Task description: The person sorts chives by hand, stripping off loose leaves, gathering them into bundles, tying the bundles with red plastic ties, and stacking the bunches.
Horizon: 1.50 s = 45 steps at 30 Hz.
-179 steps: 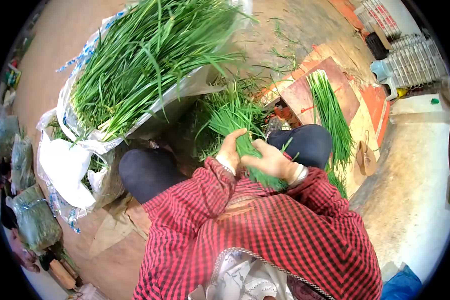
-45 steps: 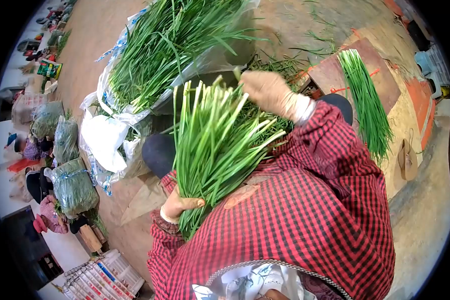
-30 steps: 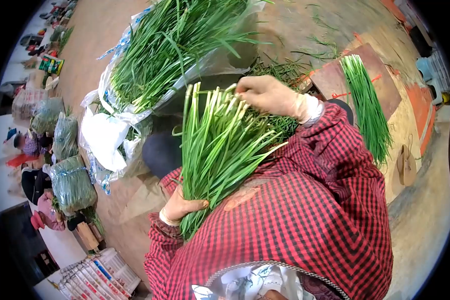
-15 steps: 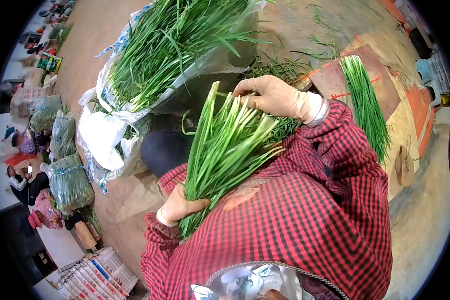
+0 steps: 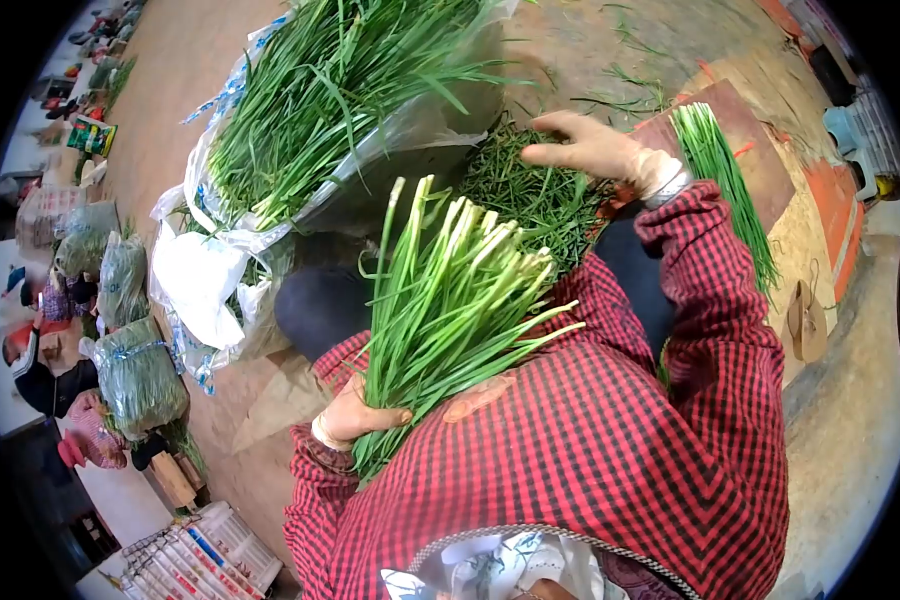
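My gloved left hand [image 5: 358, 413] is closed round the leafy lower part of a bunch of green stalks [image 5: 445, 300], which leans across my lap with its pale cut ends upward and fanned out. Up and to the right of those ends, my gloved right hand [image 5: 592, 150] has its thumb and fingers spread, with nothing between them. Beneath it lies a heap of loose green trimmings [image 5: 530, 190]. A neat second bunch [image 5: 725, 175] rests on a brown board [image 5: 765, 150] to the right, pale ends at the top.
A large plastic bag [image 5: 385, 150] full of long green leaves [image 5: 320, 90] stands at upper left, beside a white bag [image 5: 200, 280]. Wrapped bundles [image 5: 138, 378], stacked crates [image 5: 205, 555] and seated people are farther left. A sandal [image 5: 808, 320] lies at right.
My right hand has left the stalk ends, moved up and right, and opened. The bunch stays in my left hand, its ends more spread. Six seconds ago both hands held a bunch leaf-end up.
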Each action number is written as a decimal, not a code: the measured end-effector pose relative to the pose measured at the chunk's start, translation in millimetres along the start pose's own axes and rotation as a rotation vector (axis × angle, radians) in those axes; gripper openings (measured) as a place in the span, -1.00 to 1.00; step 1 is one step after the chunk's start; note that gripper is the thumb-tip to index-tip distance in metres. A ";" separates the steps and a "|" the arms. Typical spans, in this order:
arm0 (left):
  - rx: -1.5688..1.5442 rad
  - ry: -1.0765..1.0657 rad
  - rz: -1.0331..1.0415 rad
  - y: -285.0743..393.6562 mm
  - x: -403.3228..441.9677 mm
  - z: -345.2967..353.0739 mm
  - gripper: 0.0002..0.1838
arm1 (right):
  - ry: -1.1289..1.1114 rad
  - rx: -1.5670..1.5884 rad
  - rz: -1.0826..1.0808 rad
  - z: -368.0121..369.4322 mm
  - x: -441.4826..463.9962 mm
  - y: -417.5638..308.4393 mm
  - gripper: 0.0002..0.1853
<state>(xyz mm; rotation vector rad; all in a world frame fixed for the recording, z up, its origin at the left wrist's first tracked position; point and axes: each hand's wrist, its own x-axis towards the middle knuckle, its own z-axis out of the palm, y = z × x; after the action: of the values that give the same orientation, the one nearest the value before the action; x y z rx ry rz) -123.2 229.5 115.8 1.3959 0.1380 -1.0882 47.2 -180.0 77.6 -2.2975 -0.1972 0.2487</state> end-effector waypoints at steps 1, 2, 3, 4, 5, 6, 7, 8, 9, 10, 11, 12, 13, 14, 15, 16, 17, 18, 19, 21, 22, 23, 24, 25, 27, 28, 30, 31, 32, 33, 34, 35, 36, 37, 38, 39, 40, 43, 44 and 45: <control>0.031 0.002 -0.004 5.0 1.4 3.8 -0.59 | -0.166 0.109 -0.118 6.3 3.5 -14.2 -0.40; 0.064 0.005 -0.009 8.3 2.6 5.9 -0.58 | -0.331 0.220 -0.237 12.4 7.5 -28.2 -0.37; 0.075 -0.045 -0.027 3.2 4.1 0.6 -0.56 | -0.470 0.286 -0.248 18.7 9.3 -46.1 -0.39; 0.081 -0.048 -0.031 6.1 4.5 2.3 -0.56 | -0.609 0.352 -0.259 24.3 10.2 -60.3 -0.41; 0.088 -0.049 -0.034 10.0 4.6 4.9 -0.55 | -0.615 0.402 -0.267 31.8 12.2 -64.3 -0.47; 0.093 -0.049 -0.036 12.2 4.6 5.9 -0.54 | -0.623 0.452 -0.276 39.9 13.2 -67.4 -0.52; 0.092 -0.047 -0.038 11.3 4.9 5.1 -0.54 | -0.468 0.559 -0.268 46.8 12.0 -72.0 -0.58; 0.082 -0.027 -0.019 8.6 4.3 4.0 -0.53 | -0.421 0.508 -0.176 37.6 14.2 -71.0 -0.59; 0.072 -0.007 -0.001 4.9 2.6 2.6 -0.51 | -0.301 0.546 -0.091 28.0 13.8 -67.7 -0.59; 0.067 -0.003 -0.005 -0.1 2.0 0.4 -0.51 | -0.177 0.580 -0.007 18.1 13.6 -56.7 -0.59; 0.016 -0.003 0.015 -6.0 2.7 -2.1 -0.48 | -0.077 0.436 0.042 9.5 21.0 -33.1 -0.60; -0.035 -0.003 0.036 -9.2 2.4 -3.6 -0.45 | 0.025 0.290 0.089 4.3 25.3 -12.3 -0.61; -0.037 -0.001 0.038 -9.3 3.5 -2.4 -0.45 | 0.022 0.288 0.086 3.8 17.6 -6.8 -0.61; -0.070 0.034 0.056 -8.6 6.4 0.2 -0.47 | 0.100 0.156 -0.041 5.7 5.7 -4.1 -0.65; -0.103 0.068 0.070 -7.8 8.7 1.3 -0.49 | 0.178 0.026 -0.166 9.1 -5.1 -5.4 -0.67; -0.104 0.068 0.070 -7.1 11.2 -0.3 -0.49 | 0.176 0.025 -0.165 7.7 -12.2 -17.1 -0.67; -0.113 0.049 0.053 -6.5 14.0 -2.4 -0.51 | 0.069 0.139 -0.237 3.8 -17.6 -33.3 -0.67; -0.118 0.027 0.035 -5.1 16.2 -3.6 -0.53 | -0.034 0.253 -0.306 3.8 -21.3 -46.5 -0.66; -0.091 0.069 0.042 -0.6 17.9 2.0 -0.57 | -0.105 0.189 -0.340 11.4 -21.7 -51.5 -0.63; -0.048 0.089 0.025 4.7 19.7 6.4 -0.52 | -0.245 -0.063 -0.309 31.4 -24.2 -63.5 -0.59; -0.015 0.115 0.007 6.5 20.0 8.4 -0.47 | -0.384 -0.123 -0.170 36.6 -25.7 -76.7 -0.58; -0.014 0.117 0.008 8.4 19.9 11.6 -0.47 | -0.320 -0.038 -0.236 46.6 -23.3 -76.0 -0.54; 0.006 0.135 0.042 10.5 20.1 15.4 -0.53 | -0.258 0.048 -0.302 63.3 -20.5 -68.1 -0.48; 0.023 0.155 0.076 11.5 20.5 19.4 -0.59 | -0.151 0.047 -0.376 76.0 -13.1 -63.5 -0.45; 0.017 0.178 0.026 7.2 18.2 15.5 -0.65 | -0.130 0.302 -0.306 84.6 -18.9 -62.7 -0.73; -0.055 0.180 0.028 3.4 18.1 13.0 -0.61 | -0.159 0.533 -0.200 86.7 -22.2 -66.7 -0.77; -0.089 0.166 0.054 3.5 17.5 12.1 -0.56 | -0.147 0.516 -0.208 70.7 -26.2 -71.1 -0.79; -0.091 0.163 0.050 3.6 16.0 10.5 -0.56 | -0.148 0.502 -0.179 59.9 -23.0 -66.1 -0.77; -0.122 0.143 0.026 4.0 14.2 7.7 -0.51 | -0.149 0.487 -0.152 49.6 -18.2 -59.3 -0.74; -0.153 0.124 0.002 4.4 12.7 6.2 -0.47 | -0.046 0.520 -0.185 37.6 -15.4 -49.3 -0.71; -0.155 0.123 0.002 4.9 11.3 6.4 -0.47 | 0.058 0.553 -0.219 24.8 -14.8 -38.4 -0.68; -0.228 0.141 0.029 5.5 9.5 7.0 -0.42 | 0.089 0.597 -0.127 9.6 -16.1 -30.3 -0.67; -0.304 0.160 0.055 4.6 7.4 7.4 -0.37 | 0.117 0.641 -0.034 -2.6 -18.8 -21.5 -0.66; -0.328 0.150 0.011 -7.5 5.3 -6.8 -0.31 | 0.113 0.639 -0.035 -3.9 -22.1 -3.2 -0.66; -0.315 0.166 0.078 -17.7 5.1 -14.2 -0.30 | 0.129 0.264 -0.008 1.5 -25.0 19.0 -0.62; -0.390 0.155 0.086 -21.6 5.1 -16.7 -0.31 | 0.160 0.059 -0.029 4.5 -29.0 19.0 -0.58; -0.465 0.145 0.093 -25.5 4.8 -19.0 -0.31 | 0.197 -0.147 -0.044 6.0 -33.2 11.4 -0.52; -0.472 0.097 0.107 -47.1 8.4 -34.7 -0.43 | 0.053 0.170 -0.135 5.9 -48.5 -42.6 -0.53; -0.452 0.079 0.110 -50.8 10.5 -36.6 -0.46 | 0.015 0.188 -0.225 19.3 -45.3 -45.4 -0.51; -0.431 0.060 0.114 -54.5 12.6 -38.5 -0.50 | 0.099 -0.043 -0.318 32.2 -45.4 -53.5 -0.50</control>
<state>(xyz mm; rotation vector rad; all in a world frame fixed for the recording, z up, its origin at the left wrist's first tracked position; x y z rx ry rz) -133.8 265.4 59.1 1.0348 0.3136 -0.8597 -7.8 -131.3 101.2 -2.2741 -0.5157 -0.0322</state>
